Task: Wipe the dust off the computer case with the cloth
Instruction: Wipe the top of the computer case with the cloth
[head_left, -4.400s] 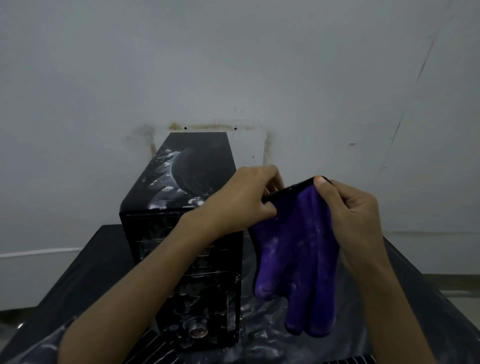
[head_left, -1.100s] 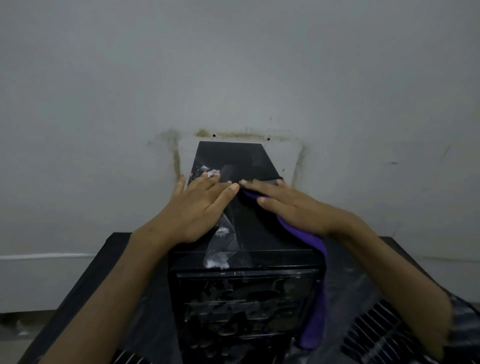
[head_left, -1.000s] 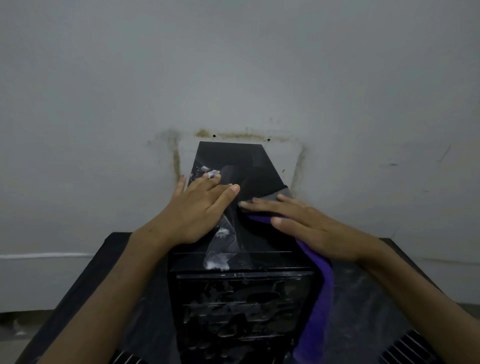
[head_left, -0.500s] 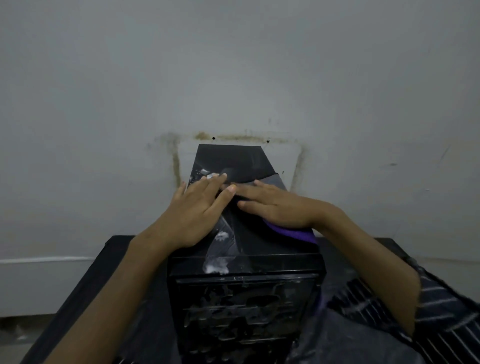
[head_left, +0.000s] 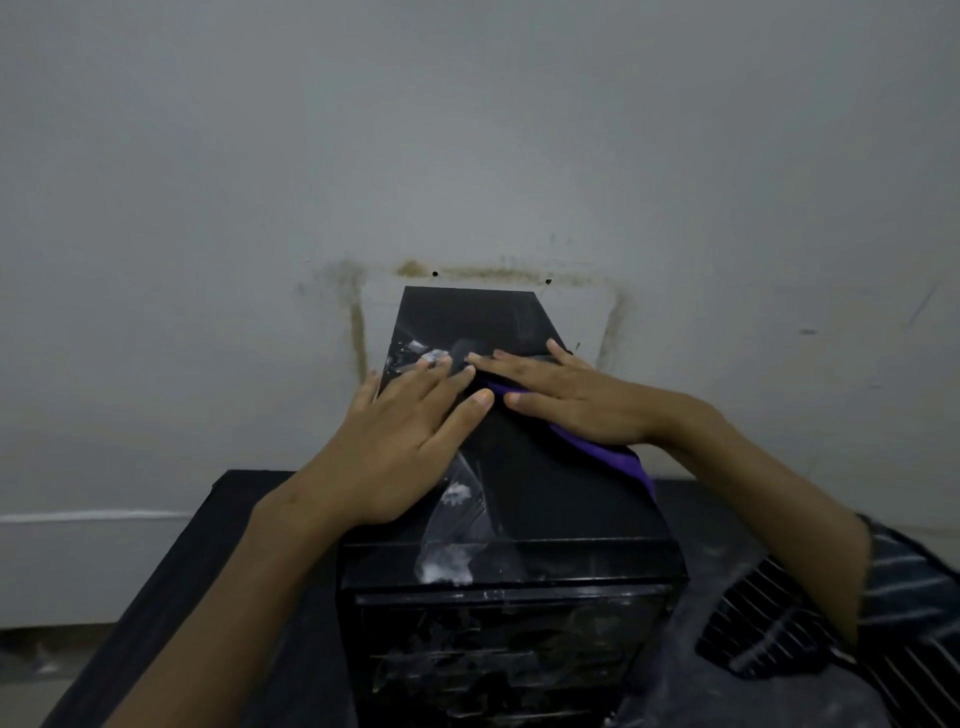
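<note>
A black computer case (head_left: 550, 499) stands upright on a dark table, its top streaked with white dust near the left and front edges. My left hand (head_left: 400, 441) rests flat on the left half of the top, fingers straight. My right hand (head_left: 566, 397) lies flat on the purple cloth (head_left: 613, 457), pressing it against the right half of the top. Most of the cloth is hidden under the palm; a purple fold shows beside the wrist at the case's right edge.
The dark table (head_left: 208, 582) carries the case and runs out to the left. A grey wall (head_left: 467, 130) with a stained rectangular outline rises directly behind the case. Crinkled plastic sheeting (head_left: 701, 670) lies on the table at the lower right.
My right hand has slid the cloth back and forth over the case's top and now sits a little farther back and right. My left hand has stayed flat on the left half.
</note>
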